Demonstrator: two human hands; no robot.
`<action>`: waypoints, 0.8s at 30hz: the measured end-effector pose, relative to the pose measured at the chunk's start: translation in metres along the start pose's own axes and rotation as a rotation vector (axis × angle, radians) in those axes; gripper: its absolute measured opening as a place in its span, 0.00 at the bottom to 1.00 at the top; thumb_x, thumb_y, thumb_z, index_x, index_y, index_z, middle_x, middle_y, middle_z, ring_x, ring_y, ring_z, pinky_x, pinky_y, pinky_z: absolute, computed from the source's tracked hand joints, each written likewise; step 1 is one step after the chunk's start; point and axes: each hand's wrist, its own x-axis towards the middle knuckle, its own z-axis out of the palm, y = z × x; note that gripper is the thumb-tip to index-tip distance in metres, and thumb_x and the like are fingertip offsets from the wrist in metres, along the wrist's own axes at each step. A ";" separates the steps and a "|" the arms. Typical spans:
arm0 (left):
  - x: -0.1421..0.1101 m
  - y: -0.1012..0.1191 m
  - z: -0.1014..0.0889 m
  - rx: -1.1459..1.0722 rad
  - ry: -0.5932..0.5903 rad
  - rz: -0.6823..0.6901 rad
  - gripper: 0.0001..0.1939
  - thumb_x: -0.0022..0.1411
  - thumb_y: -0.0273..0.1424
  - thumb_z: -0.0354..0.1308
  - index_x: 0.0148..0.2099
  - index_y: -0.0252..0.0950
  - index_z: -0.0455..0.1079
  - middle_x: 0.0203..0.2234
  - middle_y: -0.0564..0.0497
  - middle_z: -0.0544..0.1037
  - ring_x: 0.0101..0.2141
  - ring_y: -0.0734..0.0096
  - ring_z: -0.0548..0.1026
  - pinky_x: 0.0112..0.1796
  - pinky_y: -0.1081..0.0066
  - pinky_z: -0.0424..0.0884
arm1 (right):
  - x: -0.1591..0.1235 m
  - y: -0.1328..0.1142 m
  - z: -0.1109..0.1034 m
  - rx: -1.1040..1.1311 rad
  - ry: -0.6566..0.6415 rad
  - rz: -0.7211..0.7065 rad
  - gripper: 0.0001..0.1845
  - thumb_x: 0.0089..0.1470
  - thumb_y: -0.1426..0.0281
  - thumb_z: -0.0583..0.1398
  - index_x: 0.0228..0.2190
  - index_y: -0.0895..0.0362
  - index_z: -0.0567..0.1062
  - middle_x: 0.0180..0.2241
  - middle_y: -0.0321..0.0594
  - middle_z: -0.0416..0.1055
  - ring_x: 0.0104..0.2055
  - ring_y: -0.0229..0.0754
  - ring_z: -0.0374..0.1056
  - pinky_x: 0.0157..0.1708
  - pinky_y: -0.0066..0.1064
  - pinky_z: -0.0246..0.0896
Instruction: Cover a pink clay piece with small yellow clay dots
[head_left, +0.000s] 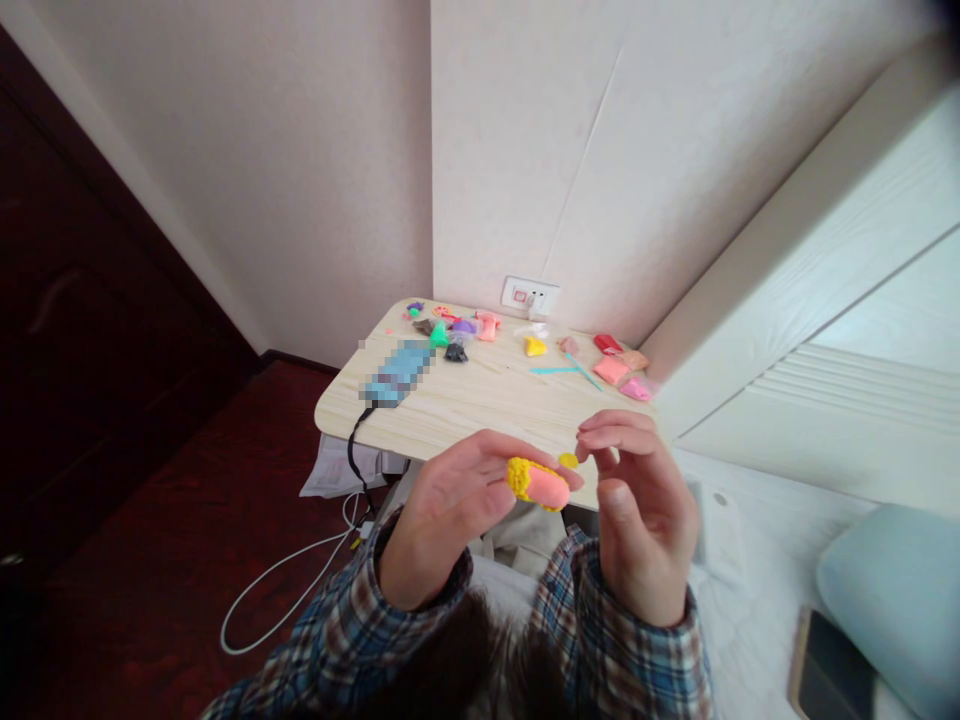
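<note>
Between the fingers and thumb of my left hand point(457, 500) is a roll of modelling clay point(549, 488), pink along its body with bumpy yellow bits over one end and along the edges. To its right my right hand point(645, 510) is raised, thumb and fingers apart and slightly curled, not touching the roll. A small flat yellow piece point(568, 460) shows between the left fingertips and the right fingers; whether it lies on the table or touches a finger I cannot tell.
Behind my hands stands a small wooden table point(480, 400). On it are a blurred phone point(397, 373) with a cable, clay packets point(611, 370), a yellow clay lump point(535, 346), black clay point(456, 352) and turquoise tools point(555, 371). A dark phone point(832, 665) lies at right.
</note>
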 end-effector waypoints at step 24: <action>0.005 0.005 0.005 -0.068 -0.046 -0.028 0.13 0.66 0.42 0.68 0.42 0.37 0.80 0.35 0.49 0.87 0.39 0.65 0.85 0.47 0.65 0.78 | 0.001 -0.010 -0.011 -0.134 -0.143 -0.050 0.11 0.62 0.62 0.69 0.46 0.48 0.80 0.45 0.40 0.73 0.49 0.49 0.68 0.48 0.43 0.64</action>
